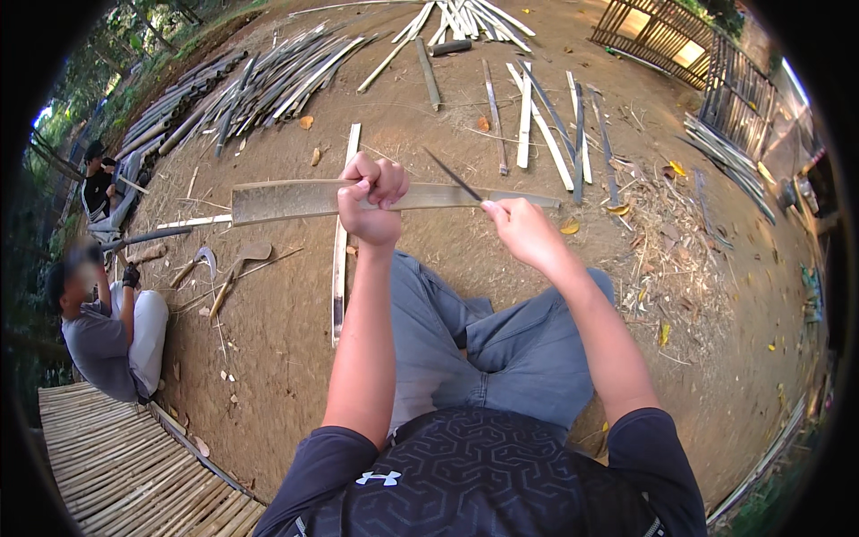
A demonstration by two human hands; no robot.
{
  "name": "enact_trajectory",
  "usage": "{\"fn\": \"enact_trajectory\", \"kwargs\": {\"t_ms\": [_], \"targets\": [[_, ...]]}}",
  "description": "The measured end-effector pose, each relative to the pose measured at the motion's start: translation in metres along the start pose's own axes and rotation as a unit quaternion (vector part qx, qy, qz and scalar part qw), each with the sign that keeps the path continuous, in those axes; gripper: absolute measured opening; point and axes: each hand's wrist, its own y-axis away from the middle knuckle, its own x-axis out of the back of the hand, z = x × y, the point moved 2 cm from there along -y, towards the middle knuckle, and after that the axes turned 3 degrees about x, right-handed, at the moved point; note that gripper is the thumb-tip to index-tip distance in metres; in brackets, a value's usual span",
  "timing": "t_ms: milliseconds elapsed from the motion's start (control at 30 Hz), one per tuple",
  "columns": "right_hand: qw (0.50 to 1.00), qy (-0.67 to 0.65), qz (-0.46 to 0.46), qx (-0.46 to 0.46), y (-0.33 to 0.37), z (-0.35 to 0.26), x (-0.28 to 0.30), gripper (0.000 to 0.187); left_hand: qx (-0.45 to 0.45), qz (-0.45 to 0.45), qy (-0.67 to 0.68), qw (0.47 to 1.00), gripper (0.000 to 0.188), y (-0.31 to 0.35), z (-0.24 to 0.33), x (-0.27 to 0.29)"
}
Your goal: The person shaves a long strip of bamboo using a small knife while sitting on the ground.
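My left hand [374, 199] is wrapped around a wide, pale brown split bamboo slat [284, 201], held crosswise in front of me above my knees. The slat's broad end lies to the left, and it narrows toward the right. My right hand [526, 231] grips a knife by its handle, which the fingers mostly hide. The thin dark knife blade [453, 175] points up and to the left, crossing in front of the slat's right part or close to it; I cannot tell whether it touches. Below my left hand, a narrow pale bamboo strip [339, 277] lies on the ground.
A sickle [204, 261] and a wooden-handled blade [234, 276] lie at left, near a seated person [112, 331] in grey; another person [106, 192] sits behind. Bamboo piles [295, 76] and loose strips [525, 107] lie ahead. Bamboo slatting [134, 456] is lower left, woven panels [667, 36] far right.
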Motion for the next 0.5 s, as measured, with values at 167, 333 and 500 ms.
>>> {"fn": "enact_trajectory", "kwargs": {"t_ms": [167,333,500], "targets": [[0.998,-0.023,-0.013,0.053,0.004,0.013,0.002,0.046,-0.012,-0.009,-0.021,1.0,0.021,0.009,0.006,-0.008],[0.988,-0.107,0.074,0.084,-0.003,0.071,-0.003,0.049,0.019,-0.024,-0.019,0.999,0.017,-0.007,-0.012,-0.03],[0.985,-0.152,0.01,-0.078,0.008,0.094,-0.02,0.047,-0.102,0.101,-0.213,0.966,0.025,-0.009,0.006,-0.009]]}}
